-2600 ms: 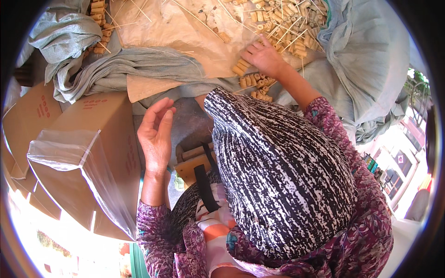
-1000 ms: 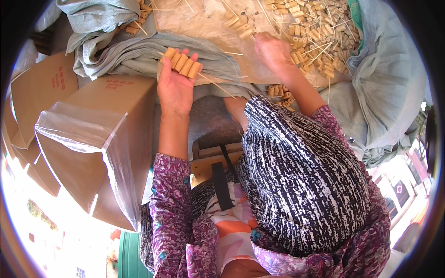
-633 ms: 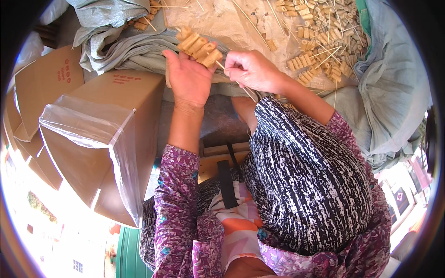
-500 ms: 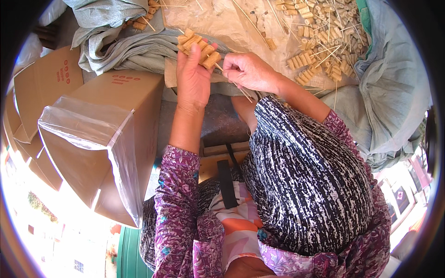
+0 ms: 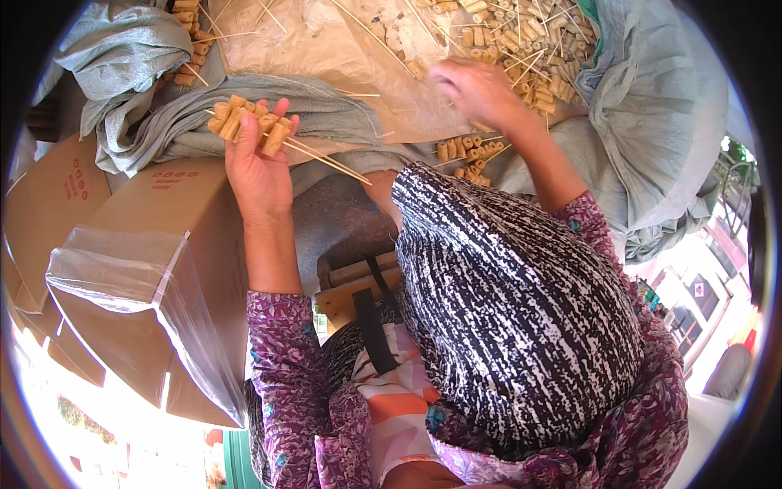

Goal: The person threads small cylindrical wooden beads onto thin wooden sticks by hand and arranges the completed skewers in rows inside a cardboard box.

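Note:
My left hand [image 5: 262,183] is closed around skewers threaded with golden-brown, tube-shaped rolls [image 5: 275,138]. Thin wooden sticks [image 5: 330,159] stick out of them toward my knee, and a short tip pokes out at the far left. My right hand [image 5: 476,91] is over the brown sheet, beside the heap of loose rolls [image 5: 525,34]; motion smears its fingers, so I cannot make out whether it holds anything. Loaded skewers of rolls [image 5: 471,150] lie together beyond my patterned lap.
Loose sticks [image 5: 371,34] are scattered on the brown sheet [image 5: 285,53]. Grey-green cloth [image 5: 660,106] is bunched along the right, with more cloth [image 5: 122,57] at the left. An open cardboard box [image 5: 204,212] with a clear plastic liner [image 5: 114,265] stands by my left arm. More skewered rolls [image 5: 195,57] lie at the far left.
My right hand has let go of the stick at my left hand and moved away toward the heap. My left hand, still holding the skewers, appears further left as the view has shifted.

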`<state>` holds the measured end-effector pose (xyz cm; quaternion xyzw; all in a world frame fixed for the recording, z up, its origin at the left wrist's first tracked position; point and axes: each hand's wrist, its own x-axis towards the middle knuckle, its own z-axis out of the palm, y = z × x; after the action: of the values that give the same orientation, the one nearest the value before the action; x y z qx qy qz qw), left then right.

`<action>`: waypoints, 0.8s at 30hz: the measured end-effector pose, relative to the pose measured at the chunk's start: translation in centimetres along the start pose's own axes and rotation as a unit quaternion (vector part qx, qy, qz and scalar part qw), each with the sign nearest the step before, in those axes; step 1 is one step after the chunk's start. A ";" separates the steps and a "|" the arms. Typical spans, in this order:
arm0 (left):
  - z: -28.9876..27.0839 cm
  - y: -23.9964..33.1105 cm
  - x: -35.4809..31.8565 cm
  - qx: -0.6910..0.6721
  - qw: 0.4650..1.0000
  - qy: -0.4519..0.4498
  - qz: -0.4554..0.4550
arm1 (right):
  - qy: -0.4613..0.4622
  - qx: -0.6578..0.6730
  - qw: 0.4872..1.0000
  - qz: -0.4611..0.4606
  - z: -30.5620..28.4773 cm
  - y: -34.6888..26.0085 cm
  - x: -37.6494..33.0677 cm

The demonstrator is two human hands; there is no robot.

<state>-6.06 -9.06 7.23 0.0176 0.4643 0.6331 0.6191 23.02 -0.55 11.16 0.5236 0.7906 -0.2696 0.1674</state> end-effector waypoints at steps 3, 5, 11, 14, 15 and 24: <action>0.2 -0.2 0.1 -0.001 1.000 -0.009 -0.017 | 0.075 -0.272 0.957 -0.060 3.7 7.3 -1.5; 0.0 -0.7 0.2 0.009 0.999 -0.018 -0.027 | 0.105 -0.300 0.941 -0.117 5.6 9.5 -1.8; -1.0 -0.8 0.0 -0.029 0.999 -0.020 -0.035 | 0.043 -0.242 0.968 -0.045 1.9 6.4 0.1; -0.9 -1.3 0.8 -0.038 0.998 -0.040 -0.016 | 0.137 -0.069 0.987 -0.039 -1.9 -0.7 0.8; -1.1 -1.1 0.6 -0.043 0.998 -0.042 -0.006 | 0.153 0.010 0.988 -0.030 -2.2 -3.7 1.6; 2.7 -0.6 -0.2 -0.059 0.994 -0.089 0.029 | 0.262 0.181 0.930 -0.184 1.4 -15.9 4.4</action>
<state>-3.94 -7.82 8.47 0.0512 0.3685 0.6728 0.6395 6.68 -3.01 11.61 0.4425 0.8265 -0.2875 -0.1960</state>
